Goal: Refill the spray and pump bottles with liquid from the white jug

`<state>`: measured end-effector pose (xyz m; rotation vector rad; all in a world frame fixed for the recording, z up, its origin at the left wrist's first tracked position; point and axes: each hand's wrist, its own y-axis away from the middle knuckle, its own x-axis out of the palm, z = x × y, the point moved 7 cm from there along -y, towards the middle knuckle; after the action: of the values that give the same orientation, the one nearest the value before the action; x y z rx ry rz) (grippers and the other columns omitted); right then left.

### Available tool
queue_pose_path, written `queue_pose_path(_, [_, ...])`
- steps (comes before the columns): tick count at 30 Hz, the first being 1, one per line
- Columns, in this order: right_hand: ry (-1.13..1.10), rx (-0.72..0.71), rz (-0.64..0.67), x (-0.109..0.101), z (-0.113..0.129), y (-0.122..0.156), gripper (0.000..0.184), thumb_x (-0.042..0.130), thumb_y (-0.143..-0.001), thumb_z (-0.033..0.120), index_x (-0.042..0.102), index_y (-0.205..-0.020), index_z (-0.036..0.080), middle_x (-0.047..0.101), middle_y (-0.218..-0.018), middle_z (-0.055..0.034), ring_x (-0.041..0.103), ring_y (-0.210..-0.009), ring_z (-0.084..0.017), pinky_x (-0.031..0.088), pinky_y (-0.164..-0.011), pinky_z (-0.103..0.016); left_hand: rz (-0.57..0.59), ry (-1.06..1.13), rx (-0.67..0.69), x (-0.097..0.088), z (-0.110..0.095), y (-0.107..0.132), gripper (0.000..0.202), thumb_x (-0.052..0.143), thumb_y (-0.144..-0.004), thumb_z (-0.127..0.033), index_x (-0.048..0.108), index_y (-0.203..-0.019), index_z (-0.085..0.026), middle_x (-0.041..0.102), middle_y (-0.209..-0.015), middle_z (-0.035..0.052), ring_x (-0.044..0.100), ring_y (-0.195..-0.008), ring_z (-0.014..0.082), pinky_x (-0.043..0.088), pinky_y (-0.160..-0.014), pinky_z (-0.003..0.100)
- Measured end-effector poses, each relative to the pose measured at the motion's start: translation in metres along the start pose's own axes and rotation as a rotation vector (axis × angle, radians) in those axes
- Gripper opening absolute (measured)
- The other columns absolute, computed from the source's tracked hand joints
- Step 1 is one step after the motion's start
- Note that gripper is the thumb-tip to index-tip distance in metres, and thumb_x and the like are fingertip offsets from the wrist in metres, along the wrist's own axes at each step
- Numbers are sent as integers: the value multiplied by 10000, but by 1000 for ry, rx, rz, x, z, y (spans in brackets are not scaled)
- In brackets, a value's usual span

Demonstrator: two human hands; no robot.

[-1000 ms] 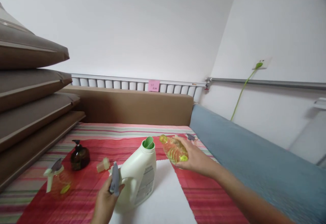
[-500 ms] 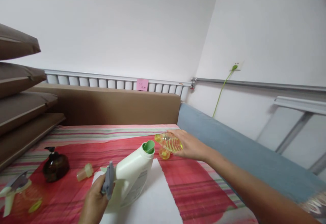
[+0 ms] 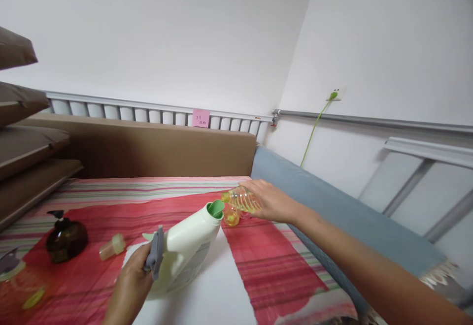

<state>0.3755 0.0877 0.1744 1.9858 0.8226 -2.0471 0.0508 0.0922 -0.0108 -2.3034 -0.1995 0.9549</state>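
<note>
While a grey plastic trigger (image 3: 156,252) is pinched by the left hand (image 3: 133,272), the yellowish ribbed plastic bottle (image 3: 240,199), clasped by the right hand (image 3: 272,201), is brought nearer the off-white plastic jug (image 3: 188,239), openings almost meeting.

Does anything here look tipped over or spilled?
The small container lies on its side on the red cloth, near the upright dark pump bottle. The yellow bottle tilts too, but the right hand holds it. No spill shows.
</note>
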Motion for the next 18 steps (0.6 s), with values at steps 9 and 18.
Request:
queue_pose_path(9, [72,-46,12,0,1,0,641,668,-713,252,436,-1310,213,510,-1281,-116,455,-1160,-274,376,-955,-415,25,-2,15,6,0,0,207,537,-749,-174,592,-948,-194,630,-765,20,575,-676,160,457,-618,217])
queue_pose_path(18, [119,-44,45,-3,4,-5,628,662,-724,243,445,-1312,208,489,-1309,-124,458,-1158,-276,379,-952,-415,15,-12,4,2,-2,-1,187,559,-754,-251,611,-926,-197,654,-764,14,597,-649,158,469,-597,209])
